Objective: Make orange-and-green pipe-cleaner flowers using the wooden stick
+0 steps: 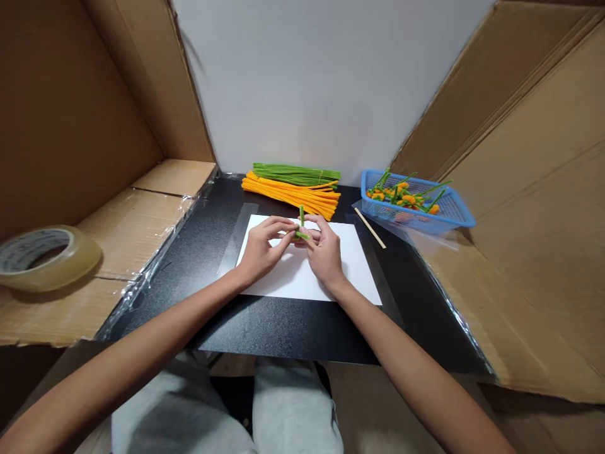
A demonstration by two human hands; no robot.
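Note:
My left hand (263, 247) and my right hand (324, 249) meet over a white sheet of paper (359, 277) on the black table top. Both pinch a short green pipe cleaner (301, 217) between their fingertips; one end sticks up, another bent part lies between the fingers. A trace of orange shows under the fingers, too hidden to make out. Behind the hands lie a bundle of orange pipe cleaners (293, 194) and a bundle of green pipe cleaners (295, 173).
A blue basket (456, 211) at the back right holds several small orange-and-green pipe-cleaner pieces. A thin wooden stick (370, 227) lies beside it. A roll of clear tape (45, 257) rests on cardboard at the left. Cardboard walls stand on both sides.

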